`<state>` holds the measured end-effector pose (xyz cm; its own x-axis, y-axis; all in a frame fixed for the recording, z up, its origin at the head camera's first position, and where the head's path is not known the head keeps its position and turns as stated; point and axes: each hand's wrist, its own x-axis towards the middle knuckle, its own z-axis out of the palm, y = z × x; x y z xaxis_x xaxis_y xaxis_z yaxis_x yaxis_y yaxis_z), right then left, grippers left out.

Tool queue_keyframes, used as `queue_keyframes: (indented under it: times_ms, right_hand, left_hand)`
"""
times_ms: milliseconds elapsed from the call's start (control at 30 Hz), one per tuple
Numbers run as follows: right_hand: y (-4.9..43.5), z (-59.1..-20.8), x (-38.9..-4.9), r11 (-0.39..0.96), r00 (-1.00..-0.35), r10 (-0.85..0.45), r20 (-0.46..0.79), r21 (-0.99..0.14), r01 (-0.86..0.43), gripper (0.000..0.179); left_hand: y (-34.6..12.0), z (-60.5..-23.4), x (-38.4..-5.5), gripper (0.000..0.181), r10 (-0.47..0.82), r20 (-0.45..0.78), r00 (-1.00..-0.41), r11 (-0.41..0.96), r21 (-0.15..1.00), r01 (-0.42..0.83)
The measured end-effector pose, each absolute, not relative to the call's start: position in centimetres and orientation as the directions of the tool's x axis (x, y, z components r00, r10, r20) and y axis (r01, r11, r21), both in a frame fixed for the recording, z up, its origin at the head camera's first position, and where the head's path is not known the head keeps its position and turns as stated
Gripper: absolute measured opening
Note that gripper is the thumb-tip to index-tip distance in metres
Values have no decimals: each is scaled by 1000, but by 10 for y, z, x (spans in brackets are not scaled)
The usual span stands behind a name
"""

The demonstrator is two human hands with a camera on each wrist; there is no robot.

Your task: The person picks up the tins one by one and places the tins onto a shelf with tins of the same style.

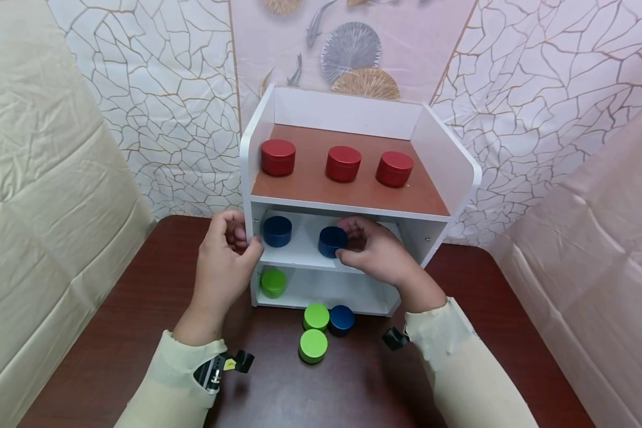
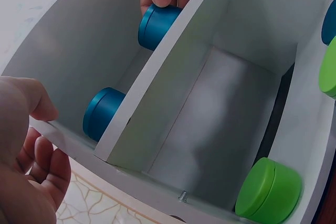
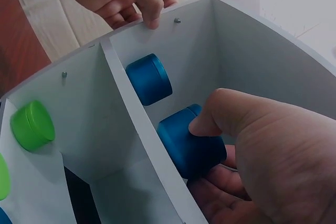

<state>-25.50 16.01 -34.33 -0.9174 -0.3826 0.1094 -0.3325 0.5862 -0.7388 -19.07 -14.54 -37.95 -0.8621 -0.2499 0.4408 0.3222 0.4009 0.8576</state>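
A small white shelf unit [image 1: 348, 209] stands on the table. On its middle shelf, my right hand [image 1: 377, 249] holds a round blue tin [image 1: 332, 242] between thumb and fingers; the right wrist view shows this tin [image 3: 189, 145] close up. Another blue tin [image 1: 277, 231] stands at the left end of that shelf. My left hand [image 1: 222, 261] grips the front edge of the unit's left side panel, thumb in front and fingers curled outside it. A green tin [image 1: 273, 283] sits at the left of the bottom shelf.
Three red tins [image 1: 343, 164] stand spaced out on the brown top shelf. In front of the unit, two green tins [image 1: 312, 346] and a blue tin [image 1: 342, 320] stand close together on the dark red table [image 1: 278, 392]. Patterned cloth [image 1: 176, 89] hangs behind.
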Motion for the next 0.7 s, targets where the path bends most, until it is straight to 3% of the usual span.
queue_keyframes:
  times_ms: [700]
  right_hand:
    - [163, -339, -250, 582, -909, -382, 169, -720, -378, 72]
  left_hand:
    - [-144, -378, -189, 39, -257, 439, -861, 406, 857, 317]
